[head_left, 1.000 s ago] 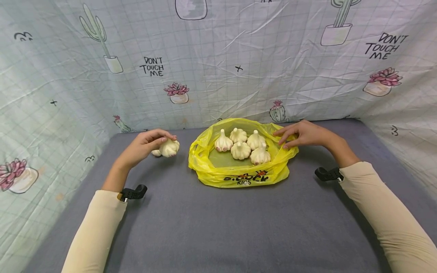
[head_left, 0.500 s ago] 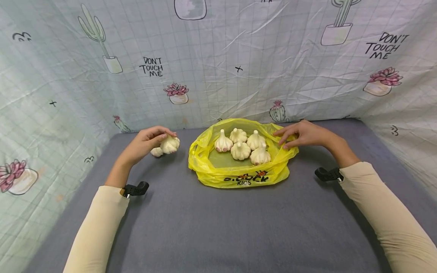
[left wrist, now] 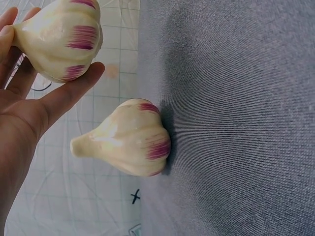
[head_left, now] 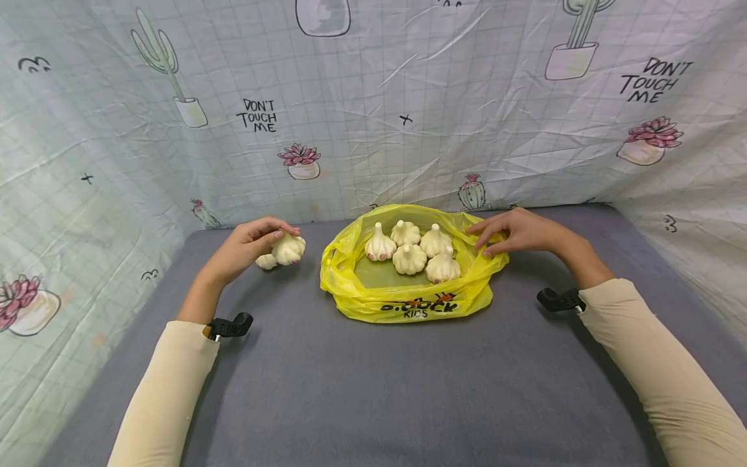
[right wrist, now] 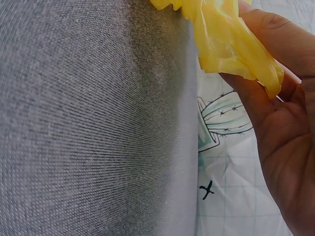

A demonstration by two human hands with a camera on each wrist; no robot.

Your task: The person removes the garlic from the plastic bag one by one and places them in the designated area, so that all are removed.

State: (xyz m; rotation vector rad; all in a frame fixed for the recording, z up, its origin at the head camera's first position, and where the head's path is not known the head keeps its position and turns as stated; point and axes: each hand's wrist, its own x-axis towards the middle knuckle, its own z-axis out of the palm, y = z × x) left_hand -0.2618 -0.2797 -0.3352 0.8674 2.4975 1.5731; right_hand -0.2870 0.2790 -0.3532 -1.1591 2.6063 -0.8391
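In the head view my left hand (head_left: 249,245) grips a garlic bulb (head_left: 290,248) a little above the table. Cream with purple streaks, this bulb shows close up in the left wrist view, between thumb and fingers. Just beside and below it, a second garlic bulb (left wrist: 130,140) stands on the table, stem up. A yellow plastic bag (head_left: 344,290) with dark lettering lies at the middle, its mouth spread wide, several garlic bulbs (head_left: 410,259) inside. At the bag's right rim, my right hand (head_left: 519,232) pinches the plastic between thumb and fingers, as the right wrist view shows.
A grey cloth (head_left: 373,383) covers the table. Behind and at the sides hangs a pale sheet (head_left: 362,130) printed with cacti and lettering. Each forearm carries a black wrist camera (head_left: 231,325) near the sleeve's cuff.
My left hand has shifted up slightly with its garlic bulb, so more of the bulb standing on the table shows. The right hand and the bag keep their places.
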